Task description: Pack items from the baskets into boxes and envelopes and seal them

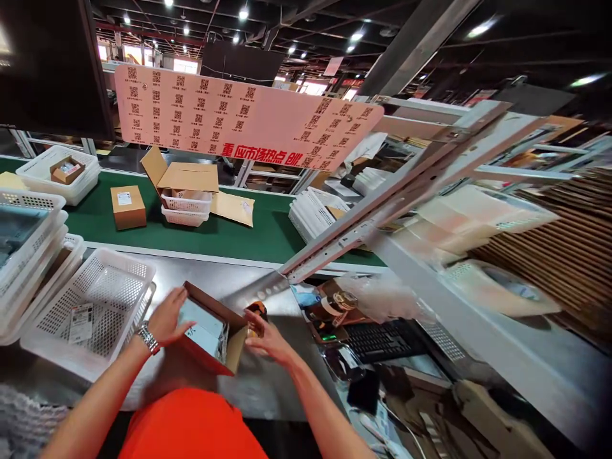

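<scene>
An open brown cardboard box [196, 357] stands on the metal table in front of me. A white box [203, 328] lies inside it, with some crinkled clear material at its right end. My left hand [165, 317], a metal watch on its wrist, rests at the carton's left edge, fingers stretched out and thumb reaching over the white box. Beside the carton's right flap is my right hand [268, 339], its fingers apart and nothing seen in them. Just behind its fingertips sits an orange and black object [257, 310], partly hidden, whose kind I cannot make out.
To the left stand a white perforated basket [102, 280] holding a labelled packet [81, 323] and stacked baskets [29, 255]. Cartons and baskets sit on the green conveyor belt [268, 236] beyond. A slanted metal post [344, 229], a keyboard [382, 341] and clutter are at right.
</scene>
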`<action>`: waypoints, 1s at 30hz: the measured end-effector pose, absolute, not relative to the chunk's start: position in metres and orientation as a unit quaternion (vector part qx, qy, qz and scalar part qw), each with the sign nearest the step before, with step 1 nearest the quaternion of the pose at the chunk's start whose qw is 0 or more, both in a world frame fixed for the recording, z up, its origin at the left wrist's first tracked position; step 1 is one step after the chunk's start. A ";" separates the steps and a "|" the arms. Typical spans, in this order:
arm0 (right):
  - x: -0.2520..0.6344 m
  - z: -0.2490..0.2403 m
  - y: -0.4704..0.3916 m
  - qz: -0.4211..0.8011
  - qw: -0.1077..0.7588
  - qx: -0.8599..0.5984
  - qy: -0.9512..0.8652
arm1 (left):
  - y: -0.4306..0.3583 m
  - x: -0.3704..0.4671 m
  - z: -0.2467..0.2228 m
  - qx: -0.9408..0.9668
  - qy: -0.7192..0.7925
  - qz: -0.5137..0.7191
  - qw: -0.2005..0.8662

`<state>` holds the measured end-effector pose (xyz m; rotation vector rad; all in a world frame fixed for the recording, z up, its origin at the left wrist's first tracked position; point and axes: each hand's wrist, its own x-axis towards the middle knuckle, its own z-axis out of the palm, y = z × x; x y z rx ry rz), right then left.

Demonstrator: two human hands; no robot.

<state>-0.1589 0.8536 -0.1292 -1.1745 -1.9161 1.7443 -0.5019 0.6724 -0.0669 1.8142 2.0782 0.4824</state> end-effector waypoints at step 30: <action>-0.212 -0.164 0.799 0.706 0.253 -0.475 -0.461 | 0.700 -0.494 -0.168 0.360 0.810 0.307 0.348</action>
